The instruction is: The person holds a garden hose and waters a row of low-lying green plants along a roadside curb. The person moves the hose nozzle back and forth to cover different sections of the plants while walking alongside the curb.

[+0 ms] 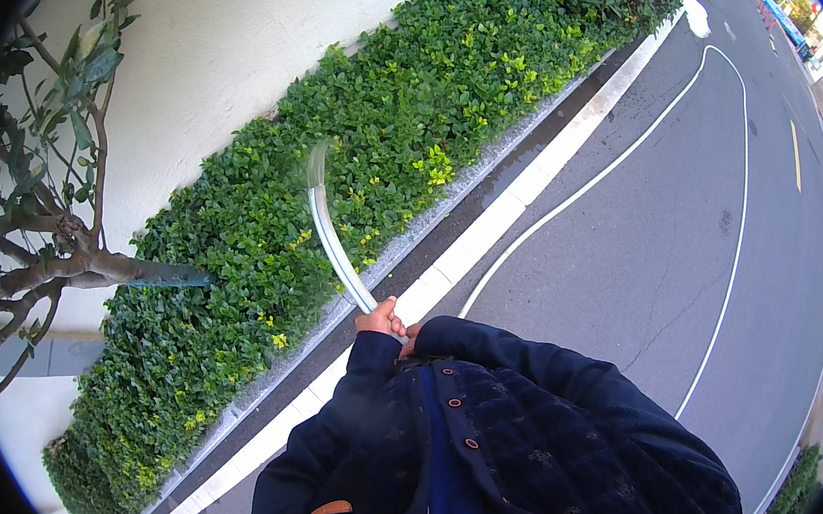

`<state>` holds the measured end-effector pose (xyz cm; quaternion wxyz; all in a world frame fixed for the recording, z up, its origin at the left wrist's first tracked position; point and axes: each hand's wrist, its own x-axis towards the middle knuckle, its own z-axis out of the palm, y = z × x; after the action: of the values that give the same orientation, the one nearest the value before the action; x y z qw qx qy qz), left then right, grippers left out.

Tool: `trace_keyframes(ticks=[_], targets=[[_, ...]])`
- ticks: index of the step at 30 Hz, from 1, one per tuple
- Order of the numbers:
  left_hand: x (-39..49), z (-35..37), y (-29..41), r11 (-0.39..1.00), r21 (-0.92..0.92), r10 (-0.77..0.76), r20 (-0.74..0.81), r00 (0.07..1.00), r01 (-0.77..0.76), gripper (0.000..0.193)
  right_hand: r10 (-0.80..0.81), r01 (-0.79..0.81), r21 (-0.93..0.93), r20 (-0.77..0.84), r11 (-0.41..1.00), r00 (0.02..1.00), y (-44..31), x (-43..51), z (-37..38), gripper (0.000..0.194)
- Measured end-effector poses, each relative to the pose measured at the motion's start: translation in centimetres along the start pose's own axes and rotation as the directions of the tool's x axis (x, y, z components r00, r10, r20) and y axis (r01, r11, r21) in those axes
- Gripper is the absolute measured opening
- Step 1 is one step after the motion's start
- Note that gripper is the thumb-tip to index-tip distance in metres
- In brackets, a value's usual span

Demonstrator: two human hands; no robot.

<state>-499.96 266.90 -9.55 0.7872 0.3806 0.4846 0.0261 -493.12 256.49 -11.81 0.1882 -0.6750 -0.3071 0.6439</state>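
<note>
My left hand [382, 319] is closed around a clear braided plastic hose [340, 253] with a blue stripe. The hose rises in a curve from my grip, its mouth over the low green hedge [368, 133]. A stream of water [316, 163] leaves the mouth and falls towards the leaves. Just behind, close to my body, my right hand [410, 341] also grips the hose; my dark sleeve hides part of this hand.
A white kerb [484, 230] and a dark wet gutter strip [484, 193] run beside the hedge. More pale hose [570, 195] loops over the asphalt road [651, 247]. At left, a branching tree [92, 260] stands before a cream wall [223, 43].
</note>
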Motion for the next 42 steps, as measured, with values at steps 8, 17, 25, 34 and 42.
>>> trace_keyframes(ticks=[8,17,25,34,42], targets=[[-0.4,0.1,0.0,1.000,0.020,0.021,-0.026,0.999,-0.020,0.033,-0.051,0.051,0.028,0.000,0.998,0.999,0.7,0.8,0.3,0.067],[-0.7,-0.2,-0.1,0.999,-0.008,0.043,-0.028,0.999,-0.043,0.032,-0.018,0.017,-0.041,-0.010,0.999,1.000,0.0,0.0,0.4,0.067],[-0.7,-0.5,-0.2,0.999,-0.041,0.034,-0.014,0.999,-0.035,0.032,-0.037,0.036,-0.048,-0.016,0.998,0.999,0.3,0.6,0.8,0.066],[-0.5,-0.9,-0.2,0.998,-0.064,0.019,-0.021,1.000,-0.020,0.031,-0.041,0.040,-0.035,-0.009,0.999,0.999,0.1,1.1,0.8,0.066],[-0.4,-1.5,0.0,0.993,-0.116,0.025,-0.045,0.999,-0.030,0.031,-0.051,0.052,-0.036,0.039,0.998,0.998,0.5,2.4,0.9,0.073]])
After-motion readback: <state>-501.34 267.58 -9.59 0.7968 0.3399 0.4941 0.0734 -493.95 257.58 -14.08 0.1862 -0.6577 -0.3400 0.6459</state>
